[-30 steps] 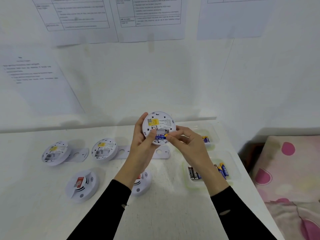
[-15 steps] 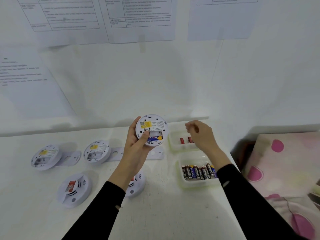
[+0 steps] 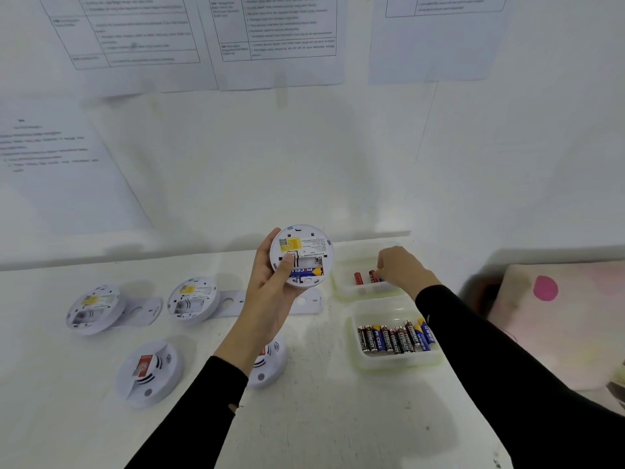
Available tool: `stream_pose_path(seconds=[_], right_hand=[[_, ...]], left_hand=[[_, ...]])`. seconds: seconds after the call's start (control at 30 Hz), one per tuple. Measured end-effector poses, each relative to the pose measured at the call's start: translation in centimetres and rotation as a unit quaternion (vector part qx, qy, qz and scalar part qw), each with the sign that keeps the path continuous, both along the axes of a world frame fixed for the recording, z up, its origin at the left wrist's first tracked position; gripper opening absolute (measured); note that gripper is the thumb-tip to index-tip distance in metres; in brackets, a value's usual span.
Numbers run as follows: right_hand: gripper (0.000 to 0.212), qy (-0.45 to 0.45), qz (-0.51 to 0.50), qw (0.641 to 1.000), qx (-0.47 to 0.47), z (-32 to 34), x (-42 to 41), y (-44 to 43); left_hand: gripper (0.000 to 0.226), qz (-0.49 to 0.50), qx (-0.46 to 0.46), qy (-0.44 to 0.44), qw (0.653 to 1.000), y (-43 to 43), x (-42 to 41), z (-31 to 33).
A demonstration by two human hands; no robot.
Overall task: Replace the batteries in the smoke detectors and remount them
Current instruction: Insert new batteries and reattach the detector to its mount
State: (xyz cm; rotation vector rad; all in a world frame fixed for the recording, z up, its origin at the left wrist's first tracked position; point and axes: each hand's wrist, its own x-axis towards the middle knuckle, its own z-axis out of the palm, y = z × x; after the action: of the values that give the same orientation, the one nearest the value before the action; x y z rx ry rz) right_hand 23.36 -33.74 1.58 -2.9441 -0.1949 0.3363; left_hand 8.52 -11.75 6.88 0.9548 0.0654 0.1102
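Here the left hand (image 3: 270, 294) is gripping the smoke detector (image 3: 306, 253); the right hand (image 3: 402, 269) is reaching into a tray (image 3: 340, 289), fingertips hidden, grip unclear.

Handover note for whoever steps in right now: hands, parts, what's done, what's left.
Left hand grips the round white smoke detector, back up: one blue battery in its bay, the other slot empty.
Right hand is at the far clear plastic tray holding red batteries; unclear whether its fingers pinch anything.
Near clear plastic tray: row of black and blue batteries.
White table: two open-bay detectors lying back up; two face-up detectors.
Done: none looks remounted. Left: likely fill the bays, remount all.
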Motion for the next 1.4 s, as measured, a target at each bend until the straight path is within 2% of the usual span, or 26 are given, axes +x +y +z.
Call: stream_pose_path(seconds=[0.13, 0.23, 0.33, 0.4, 0.43, 0.5, 0.63, 0.73, 0.8, 0.93, 1.0, 1.07, 1.13, 1.2, 1.23, 1.3, 1.4], right_hand=[[0.008, -0.029, -0.025, 0.993, 0.113, -0.1, -0.7, -0.3], [0.006, -0.104, -0.083, 0.957, 0.258, 0.7, -2.4, 0.1], [0.006, -0.204, -0.114, 0.857, 0.459, 4.1, -5.7, 1.8], [0.007, -0.244, -0.062, 0.785, 0.566, 6.4, -8.4, 3.4], [0.009, -0.253, -0.022, 0.760, 0.598, 7.4, -9.7, 4.2], [0.012, -0.283, 0.068, 0.744, 0.601, 8.2, -11.9, 5.6], [0.016, -0.379, 0.218, 0.758, 0.484, 6.4, -12.7, 6.9], [0.016, -0.458, 0.280, 0.754, 0.379, 4.7, -11.6, 7.1], [0.017, -0.480, 0.286, 0.758, 0.337, 4.3, -11.2, 7.2], [0.023, -0.430, 0.246, 0.802, 0.333, 3.9, -11.2, 7.5], [0.028, -0.352, 0.189, 0.813, 0.424, 4.3, -11.7, 7.3], [0.035, -0.218, 0.092, 0.809, 0.538, 4.8, -11.9, 6.6], [0.040, -0.064, -0.005, 0.764, 0.642, 5.0, -11.9, 6.1], [0.041, 0.081, -0.073, 0.670, 0.735, 4.9, -11.7, 5.8], [0.039, 0.125, -0.088, 0.628, 0.763, 5.0, -11.8, 5.8], [0.036, 0.164, -0.102, 0.577, 0.794, 5.4, -12.0, 5.7], [0.036, 0.174, -0.109, 0.546, 0.812, 5.7, -12.2, 5.7]], left_hand=[[0.043, 0.009, -0.007, 0.008, 1.000, 0.0, -0.1, 0.1], [0.039, 0.019, -0.021, 0.021, 0.999, 0.0, 0.0, 0.0], [0.040, 0.024, -0.025, 0.027, 0.999, 0.0, 0.1, -0.1], [0.038, 0.023, -0.020, 0.027, 0.999, -0.2, 0.2, -0.2], [0.037, 0.023, -0.019, 0.025, 0.999, -0.4, 0.3, -0.3], [0.037, 0.017, -0.020, 0.021, 0.999, -0.7, 0.4, -0.2], [0.039, 0.000, -0.023, 0.013, 1.000, -0.9, 0.2, -0.1], [0.039, -0.002, -0.019, 0.009, 1.000, -0.8, 0.1, -0.2], [0.039, -0.011, -0.014, 0.007, 1.000, -0.8, 0.0, -0.4], [0.044, -0.037, -0.028, 0.016, 0.999, -0.7, 0.0, -0.6], [0.058, -0.047, -0.053, 0.019, 0.997, -0.5, -0.1, -0.4], [0.074, -0.051, -0.065, 0.019, 0.996, -0.2, -0.3, -0.3], [0.065, -0.053, -0.052, 0.021, 0.997, -0.2, -0.4, -0.3], [0.054, -0.049, -0.047, 0.022, 0.997, -0.3, -0.3, -0.4], [0.051, -0.047, -0.042, 0.020, 0.998, -0.3, -0.2, -0.6], [0.048, -0.040, -0.026, 0.018, 0.999, -0.4, -0.2, -0.9], [0.053, -0.022, 0.007, 0.009, 1.000, -0.7, -0.3, -1.0]])
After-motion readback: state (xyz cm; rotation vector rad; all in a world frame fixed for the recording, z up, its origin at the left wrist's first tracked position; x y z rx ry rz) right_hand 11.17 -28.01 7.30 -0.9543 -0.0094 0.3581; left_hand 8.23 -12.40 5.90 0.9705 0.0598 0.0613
